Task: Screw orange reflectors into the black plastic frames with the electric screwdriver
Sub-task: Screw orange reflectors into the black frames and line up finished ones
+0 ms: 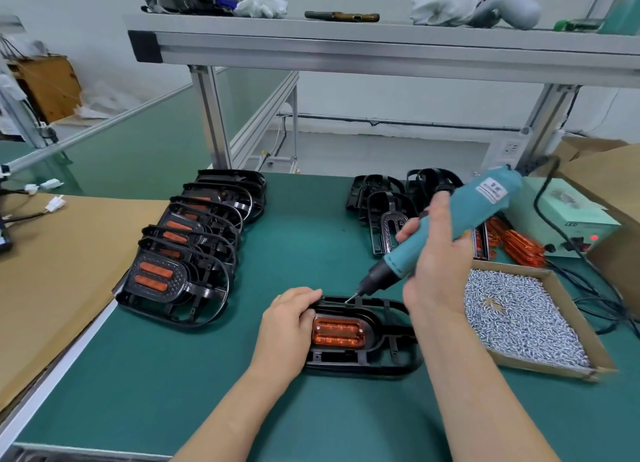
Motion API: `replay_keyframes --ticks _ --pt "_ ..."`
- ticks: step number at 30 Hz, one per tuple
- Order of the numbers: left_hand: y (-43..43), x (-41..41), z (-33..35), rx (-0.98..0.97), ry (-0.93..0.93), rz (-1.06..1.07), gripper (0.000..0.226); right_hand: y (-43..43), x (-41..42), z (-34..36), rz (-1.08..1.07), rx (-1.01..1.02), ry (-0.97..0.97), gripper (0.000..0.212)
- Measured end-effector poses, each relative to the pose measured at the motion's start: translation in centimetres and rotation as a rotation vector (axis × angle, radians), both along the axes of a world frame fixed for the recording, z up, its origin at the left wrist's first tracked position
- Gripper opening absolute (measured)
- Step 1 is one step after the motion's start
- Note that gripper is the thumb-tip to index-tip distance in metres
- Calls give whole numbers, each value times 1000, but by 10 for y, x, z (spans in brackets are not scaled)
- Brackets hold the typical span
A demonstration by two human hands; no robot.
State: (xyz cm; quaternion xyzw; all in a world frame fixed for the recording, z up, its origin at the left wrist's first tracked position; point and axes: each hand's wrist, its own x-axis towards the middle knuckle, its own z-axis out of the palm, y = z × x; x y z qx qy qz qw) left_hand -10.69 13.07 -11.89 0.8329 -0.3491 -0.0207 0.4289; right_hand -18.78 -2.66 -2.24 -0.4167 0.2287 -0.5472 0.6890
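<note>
Two forearms come in from the near edge; the left hand (287, 319) sits on the left end of the black plastic frame (388, 354), its fingers (304, 293) curled over the rim and holding it flat to the green tabletop (173, 375), which I'd say is to stop it twisting under the driver.

The orange reflector (338, 332) lies seated in the frame's oval pocket, just right of those fingers, with a pale screw head showing at each end.

The right hand (436, 264) has its fingers (412, 227) clamped round the teal electric screwdriver (460, 219); the tool slants down and left, and its bit (351, 298) meets the frame's far rail just beyond the left fingertips; whether a screw rides on the tip I cannot tell; the slant looks like an approach rather than a drive, since it would want to stand squarer.

A cardboard tray (595, 357) of screws (519, 312) lies just right of the right wrist, handy for a quick pick.

Loose reflectors (519, 246) and bare frames (384, 201) wait beyond the right fingers.

Finished frames (180, 264) stand overlapped in a row well left of the left fingers, clear of the work.
</note>
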Motion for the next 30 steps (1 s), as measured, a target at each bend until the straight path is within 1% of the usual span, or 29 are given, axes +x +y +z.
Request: replay_keyframes --ticks 2,4,6,8,11,12,15,20,23,26,30 --pt "0 0 0 2 0 -1 35 -21 -10 -6 -42 112 8 29" --pt "0 1 0 8 -5 -6 35 -43 -21 -15 -53 243 16 41" --pt "1 1 0 10 -3 -10 35 -62 -32 -22 -70 309 67 47" --pt "1 1 0 7 1 -10 36 -77 -40 -28 -89 322 144 42" --pt "1 0 0 10 0 -16 36 -95 -51 -37 -121 343 243 24" --pt "1 0 0 12 1 -19 36 -99 -53 -41 -126 342 287 23" --pt "1 1 0 16 6 -20 36 -107 -57 -51 -120 338 383 33" --pt "1 1 0 18 17 -17 35 -114 -58 -60 -115 318 516 38" --pt "1 1 0 15 18 -15 35 -118 -61 -63 -88 329 544 37" --pt "1 1 0 13 19 -16 35 -123 -67 -63 -72 369 532 36" --pt "2 2 0 13 19 -19 36 -128 -73 -62 -78 337 593 38"
